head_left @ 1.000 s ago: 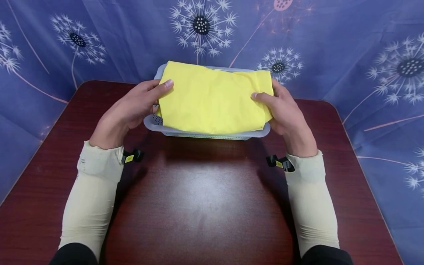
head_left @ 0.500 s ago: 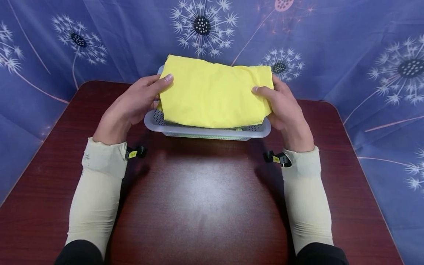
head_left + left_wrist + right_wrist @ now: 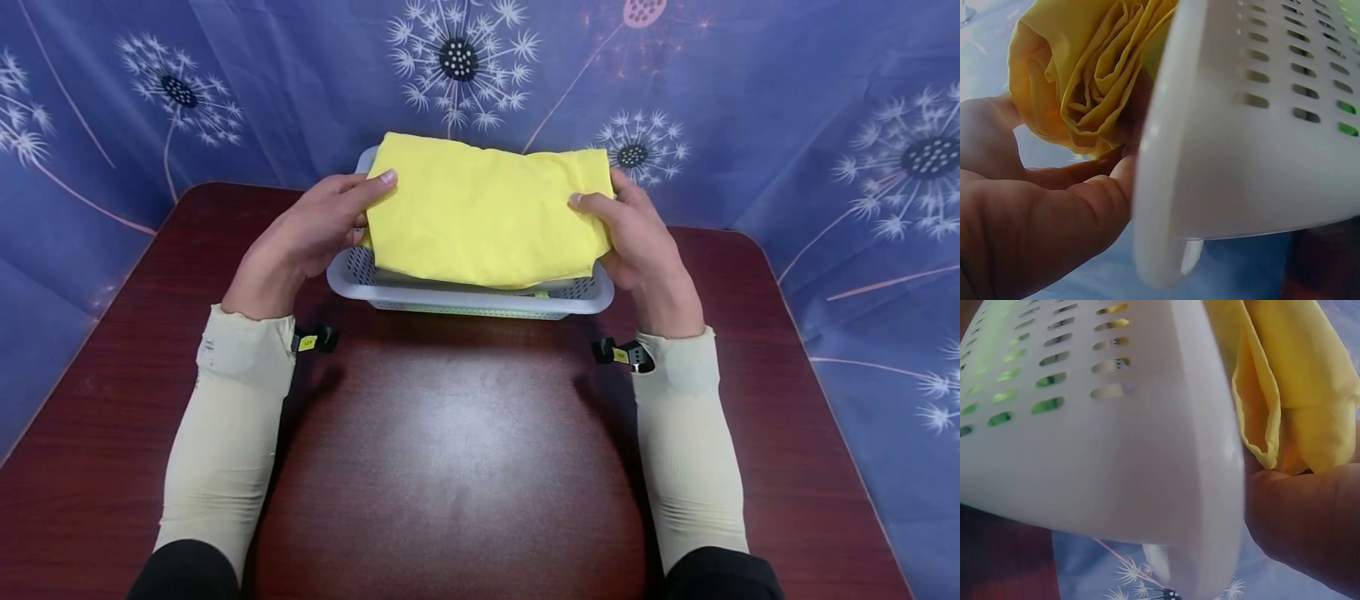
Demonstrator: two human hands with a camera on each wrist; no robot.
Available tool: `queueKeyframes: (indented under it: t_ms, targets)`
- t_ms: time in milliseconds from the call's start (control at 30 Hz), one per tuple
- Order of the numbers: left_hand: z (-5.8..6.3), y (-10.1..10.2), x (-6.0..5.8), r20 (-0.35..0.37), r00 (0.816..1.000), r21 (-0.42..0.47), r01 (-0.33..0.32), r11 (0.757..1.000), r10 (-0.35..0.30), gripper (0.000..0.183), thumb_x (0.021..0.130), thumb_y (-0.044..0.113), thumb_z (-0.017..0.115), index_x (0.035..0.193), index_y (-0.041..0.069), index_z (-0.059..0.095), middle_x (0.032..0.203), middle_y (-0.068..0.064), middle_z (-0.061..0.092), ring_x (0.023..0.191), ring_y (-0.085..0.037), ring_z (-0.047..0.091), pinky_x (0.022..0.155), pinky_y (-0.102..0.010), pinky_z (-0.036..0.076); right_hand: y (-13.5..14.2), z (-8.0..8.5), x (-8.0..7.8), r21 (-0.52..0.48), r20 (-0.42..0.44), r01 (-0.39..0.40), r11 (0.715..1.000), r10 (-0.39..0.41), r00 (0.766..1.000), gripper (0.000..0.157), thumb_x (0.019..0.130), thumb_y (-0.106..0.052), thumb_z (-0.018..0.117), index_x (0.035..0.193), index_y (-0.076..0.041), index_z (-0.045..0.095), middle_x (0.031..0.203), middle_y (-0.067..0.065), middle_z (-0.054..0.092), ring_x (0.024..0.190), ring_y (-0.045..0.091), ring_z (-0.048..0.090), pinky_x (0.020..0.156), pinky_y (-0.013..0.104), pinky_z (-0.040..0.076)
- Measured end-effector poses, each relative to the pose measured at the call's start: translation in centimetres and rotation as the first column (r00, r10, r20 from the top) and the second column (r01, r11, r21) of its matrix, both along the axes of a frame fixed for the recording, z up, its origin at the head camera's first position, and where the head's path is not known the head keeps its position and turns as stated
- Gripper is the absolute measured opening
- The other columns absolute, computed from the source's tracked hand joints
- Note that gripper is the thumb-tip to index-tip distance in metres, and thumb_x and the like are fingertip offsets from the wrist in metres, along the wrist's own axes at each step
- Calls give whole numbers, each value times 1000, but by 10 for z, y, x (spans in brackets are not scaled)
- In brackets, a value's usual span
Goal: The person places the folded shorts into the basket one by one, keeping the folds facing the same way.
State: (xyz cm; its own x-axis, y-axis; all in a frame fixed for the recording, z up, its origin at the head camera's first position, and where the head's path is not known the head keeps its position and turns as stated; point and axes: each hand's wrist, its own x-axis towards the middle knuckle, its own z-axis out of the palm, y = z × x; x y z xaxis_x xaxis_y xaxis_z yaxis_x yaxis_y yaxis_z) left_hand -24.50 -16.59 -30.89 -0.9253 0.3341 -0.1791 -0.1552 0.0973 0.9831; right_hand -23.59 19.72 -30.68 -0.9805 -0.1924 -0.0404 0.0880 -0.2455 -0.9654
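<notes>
A folded yellow cloth spans the top of a pale grey plastic basket. My left hand pinches its left end, thumb on top and fingers beneath. At the other end my right hand grips the cloth likewise. In the left wrist view the cloth's rolled layers show beside the basket's slotted wall. The right wrist view has the folded end just outside the rim. Under the cloth's front edge, something greyish with a bit of green shows inside the basket; the cloth hides most of it.
The basket stands at the far side of a dark red-brown table. Behind it hangs a blue curtain printed with dandelions. Small black wrist cameras project inward from both cream sleeves.
Both hands have raised the yellow cloth and shifted it away from the basket's front rim, baring more of the basket's inside. Over the last half second it has dipped slightly.
</notes>
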Motion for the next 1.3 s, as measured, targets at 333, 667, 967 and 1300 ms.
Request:
queueKeyframes:
  t_ms: [333, 667, 967, 1300]
  targets:
    - [-6, 1, -4, 10, 1000, -70, 5, 998, -5, 54, 108, 41, 61, 140, -3, 56, 116, -2, 71, 103, -13, 69, 88, -29, 57, 4, -11, -7, 21, 16, -31, 999, 30, 999, 54, 104, -1, 59, 154, -12, 44, 120, 13, 64, 87, 23, 76, 73, 35, 64]
    - [-12, 3, -7, 19, 1000, -145, -2, 989, 4, 55, 109, 42, 59, 144, 0, 54, 119, -2, 70, 105, -12, 69, 106, -39, 50, 4, -20, -12, 24, 40, -36, 999, 35, 999, 58, 104, 4, 57, 157, -12, 40, 120, 14, 63, 91, 23, 76, 74, 36, 64]
    - [-15, 3, -8, -3, 1000, -162, 16, 987, -16, 53, 110, 35, 58, 149, -1, 53, 113, -3, 74, 96, -13, 75, 87, -30, 59, 5, -25, -14, 56, 46, -40, 998, 37, 998, 55, 104, 6, 57, 154, -11, 41, 114, 14, 64, 87, 23, 75, 72, 36, 64]
    - [-17, 2, -6, -26, 999, -204, 28, 979, -34, 45, 112, 26, 55, 149, 0, 53, 111, -5, 74, 92, -14, 75, 83, -32, 59, 4, -26, -14, 167, 66, -14, 986, 3, 998, 61, 103, 3, 61, 158, -13, 38, 114, 14, 65, 83, 22, 77, 72, 36, 64]
